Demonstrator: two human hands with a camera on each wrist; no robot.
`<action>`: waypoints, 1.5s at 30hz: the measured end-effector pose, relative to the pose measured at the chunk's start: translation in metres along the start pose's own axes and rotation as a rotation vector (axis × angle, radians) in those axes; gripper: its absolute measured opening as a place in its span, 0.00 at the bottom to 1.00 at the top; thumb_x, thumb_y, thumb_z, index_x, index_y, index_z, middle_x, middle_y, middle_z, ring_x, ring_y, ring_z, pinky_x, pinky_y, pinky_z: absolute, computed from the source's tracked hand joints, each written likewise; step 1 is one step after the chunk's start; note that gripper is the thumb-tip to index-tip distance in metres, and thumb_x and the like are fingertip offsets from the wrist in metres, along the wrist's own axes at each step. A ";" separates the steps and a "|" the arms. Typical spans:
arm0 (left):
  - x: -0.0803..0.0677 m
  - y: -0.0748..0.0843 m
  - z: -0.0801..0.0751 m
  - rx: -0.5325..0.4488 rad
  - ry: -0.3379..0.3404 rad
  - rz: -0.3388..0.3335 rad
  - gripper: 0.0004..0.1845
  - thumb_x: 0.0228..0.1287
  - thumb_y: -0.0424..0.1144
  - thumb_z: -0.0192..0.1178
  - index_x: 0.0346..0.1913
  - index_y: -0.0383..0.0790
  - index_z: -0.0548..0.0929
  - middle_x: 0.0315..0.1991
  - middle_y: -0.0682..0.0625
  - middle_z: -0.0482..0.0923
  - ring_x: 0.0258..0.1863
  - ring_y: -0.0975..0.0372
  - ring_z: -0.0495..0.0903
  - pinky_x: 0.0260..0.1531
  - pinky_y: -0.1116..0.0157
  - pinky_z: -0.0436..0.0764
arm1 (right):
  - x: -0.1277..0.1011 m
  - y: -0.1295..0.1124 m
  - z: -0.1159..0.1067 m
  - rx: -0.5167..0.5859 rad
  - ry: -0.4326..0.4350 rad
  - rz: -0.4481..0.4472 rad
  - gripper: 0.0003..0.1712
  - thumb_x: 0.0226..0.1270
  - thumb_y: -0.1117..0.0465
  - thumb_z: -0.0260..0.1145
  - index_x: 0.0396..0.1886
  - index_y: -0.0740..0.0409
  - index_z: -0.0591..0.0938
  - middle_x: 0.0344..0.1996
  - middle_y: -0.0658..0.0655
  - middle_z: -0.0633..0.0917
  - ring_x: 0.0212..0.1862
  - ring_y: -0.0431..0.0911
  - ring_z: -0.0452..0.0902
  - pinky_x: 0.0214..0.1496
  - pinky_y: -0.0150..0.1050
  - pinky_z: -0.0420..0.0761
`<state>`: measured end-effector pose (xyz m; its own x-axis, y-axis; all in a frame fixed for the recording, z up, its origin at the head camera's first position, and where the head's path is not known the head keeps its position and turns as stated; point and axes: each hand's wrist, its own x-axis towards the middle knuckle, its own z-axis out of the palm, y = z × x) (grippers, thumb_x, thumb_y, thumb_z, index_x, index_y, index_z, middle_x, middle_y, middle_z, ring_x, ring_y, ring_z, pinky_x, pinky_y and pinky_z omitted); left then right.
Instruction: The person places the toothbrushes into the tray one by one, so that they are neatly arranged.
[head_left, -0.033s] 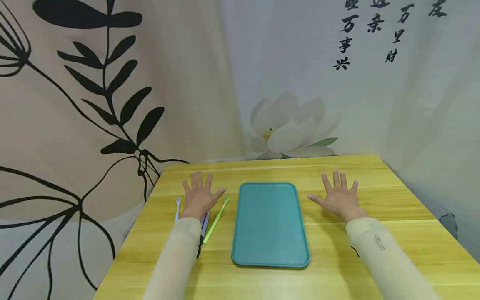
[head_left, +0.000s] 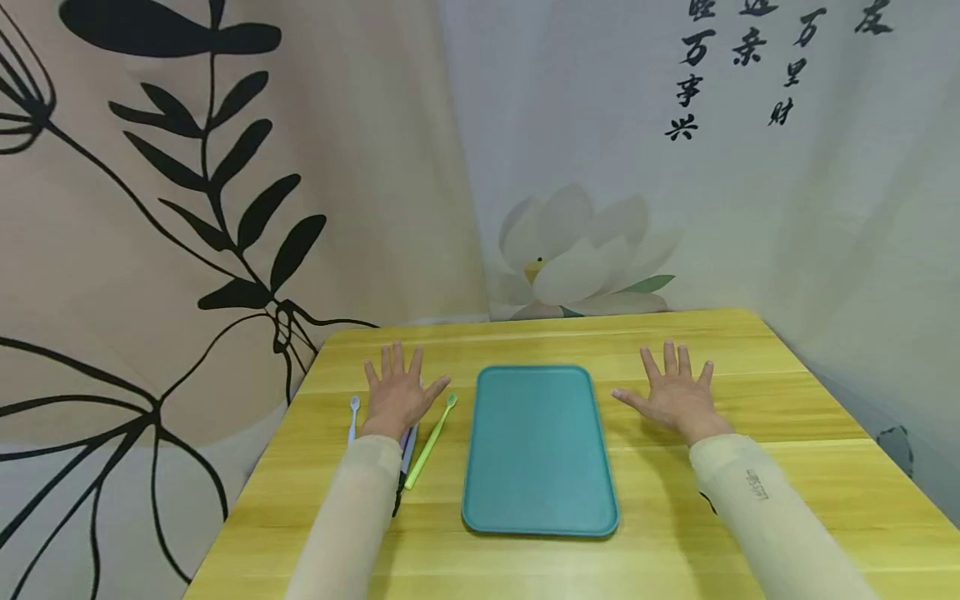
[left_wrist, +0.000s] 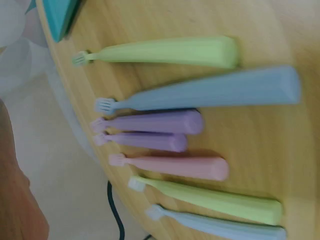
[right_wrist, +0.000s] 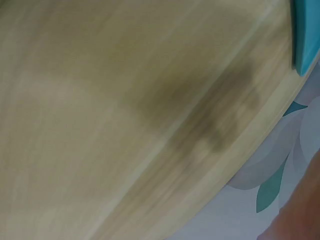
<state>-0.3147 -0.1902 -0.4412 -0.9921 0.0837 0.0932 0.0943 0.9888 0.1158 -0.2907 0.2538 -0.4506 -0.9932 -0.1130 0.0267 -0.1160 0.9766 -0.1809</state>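
toothbrushes (left_wrist: 165,125) under left hand (head_left: 397,392) | teal tray (head_left: 540,450) beside | right hand (head_left: 678,396) flat

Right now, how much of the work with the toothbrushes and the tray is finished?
Nothing looks done: the tray holds nothing. Nothing is in hand: the left hand lies flat over the toothbrushes, and the right hand is spread above the table. All seven toothbrushes lie beside the tray.

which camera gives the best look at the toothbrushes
The left wrist view: seven toothbrushes lie side by side in full. In the head view the left hand covers most, leaving the green one and a blue one. The right wrist view shows none.
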 end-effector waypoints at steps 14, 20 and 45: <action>0.007 0.005 -0.002 0.001 0.000 0.031 0.49 0.67 0.75 0.34 0.80 0.47 0.45 0.78 0.34 0.35 0.76 0.43 0.30 0.68 0.37 0.27 | 0.004 -0.012 -0.001 0.052 -0.027 -0.016 0.62 0.63 0.20 0.45 0.81 0.58 0.45 0.75 0.75 0.35 0.74 0.71 0.26 0.62 0.76 0.24; 0.003 0.004 -0.006 -0.010 0.006 0.037 0.49 0.67 0.74 0.38 0.80 0.45 0.47 0.78 0.32 0.36 0.76 0.41 0.32 0.68 0.37 0.27 | 0.002 -0.020 0.006 0.109 -0.072 -0.054 0.63 0.60 0.21 0.51 0.81 0.57 0.46 0.75 0.76 0.41 0.74 0.72 0.31 0.64 0.77 0.32; -0.025 -0.009 0.003 -0.251 0.033 0.035 0.47 0.68 0.67 0.50 0.77 0.36 0.56 0.73 0.31 0.55 0.73 0.39 0.53 0.69 0.37 0.51 | -0.015 -0.037 0.034 0.312 -0.292 -0.122 0.67 0.49 0.31 0.74 0.79 0.58 0.53 0.70 0.79 0.57 0.69 0.75 0.53 0.64 0.73 0.58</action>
<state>-0.2912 -0.2005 -0.4476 -0.9851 0.1089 0.1331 0.1498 0.9235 0.3533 -0.2717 0.2136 -0.4780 -0.9270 -0.3146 -0.2040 -0.1841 0.8560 -0.4831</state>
